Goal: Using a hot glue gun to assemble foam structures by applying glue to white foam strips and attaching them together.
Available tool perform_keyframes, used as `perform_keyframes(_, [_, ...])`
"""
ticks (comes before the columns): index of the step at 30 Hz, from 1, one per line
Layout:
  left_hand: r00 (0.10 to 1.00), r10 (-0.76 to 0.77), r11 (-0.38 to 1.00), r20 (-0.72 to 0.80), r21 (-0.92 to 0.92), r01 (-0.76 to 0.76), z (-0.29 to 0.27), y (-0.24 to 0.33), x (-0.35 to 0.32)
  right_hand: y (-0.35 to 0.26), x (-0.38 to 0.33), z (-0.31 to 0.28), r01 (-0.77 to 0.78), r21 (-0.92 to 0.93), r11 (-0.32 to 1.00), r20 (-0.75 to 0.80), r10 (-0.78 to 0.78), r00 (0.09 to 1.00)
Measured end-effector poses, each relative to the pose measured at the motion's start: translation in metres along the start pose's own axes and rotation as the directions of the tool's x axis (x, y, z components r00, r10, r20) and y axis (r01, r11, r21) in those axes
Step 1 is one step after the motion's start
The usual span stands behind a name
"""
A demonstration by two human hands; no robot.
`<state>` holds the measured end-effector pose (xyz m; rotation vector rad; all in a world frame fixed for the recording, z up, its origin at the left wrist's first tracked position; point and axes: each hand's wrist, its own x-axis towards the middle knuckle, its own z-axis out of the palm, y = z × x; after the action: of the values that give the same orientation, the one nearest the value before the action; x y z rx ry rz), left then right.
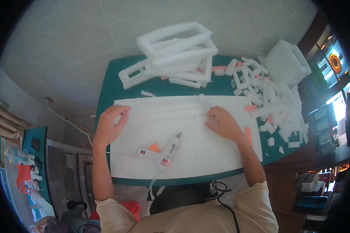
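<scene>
Long white foam strips lie across a white board between my two hands, hard to tell from it by colour. My left hand curls its fingers and thumb around their left end. At the right end, my right hand has its fingers bent in and pinches a short white foam block, partly covered by the fingertips. A white hot glue gun rests on the board nearer to me, nozzle pointing away to the right. Its small switch glows red.
White foam frames are stacked at the back of the green table. A heap of foam offcuts with orange scraps covers the right side, before a large foam box. An orange piece lies beside the glue gun.
</scene>
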<state>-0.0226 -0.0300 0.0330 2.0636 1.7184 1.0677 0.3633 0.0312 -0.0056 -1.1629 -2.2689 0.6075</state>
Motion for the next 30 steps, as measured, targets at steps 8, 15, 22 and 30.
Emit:
perform_keyframes(8, [0.808, 0.200, 0.978, 0.554, -0.066, -0.197, 0.009, 0.057, -0.064, -0.012, -0.022, -0.020, -0.264, 0.394, 0.880, 0.095, 0.247, 0.964])
perform_keyframes(15, [0.885, 0.138, 0.945, 0.445, 0.209, -0.253, 0.042, 0.069, -0.094, -0.024, -0.051, -0.023, -0.196, 0.637, 0.745, 0.111, 0.163, 0.980])
perform_keyframes(22, [0.889, 0.280, 0.913, 0.363, 0.187, -0.363, 0.051, 0.066, -0.096, -0.024, -0.070, -0.015, -0.180, 0.791, 0.585, 0.114, 0.148, 0.982])
perform_keyframes(30, [0.860, 0.504, 0.864, 0.085, -0.063, -0.500, 0.041, 0.100, -0.093, -0.044, -0.075, -0.004, -0.204, 0.884, 0.421, 0.200, 0.053, 0.978])
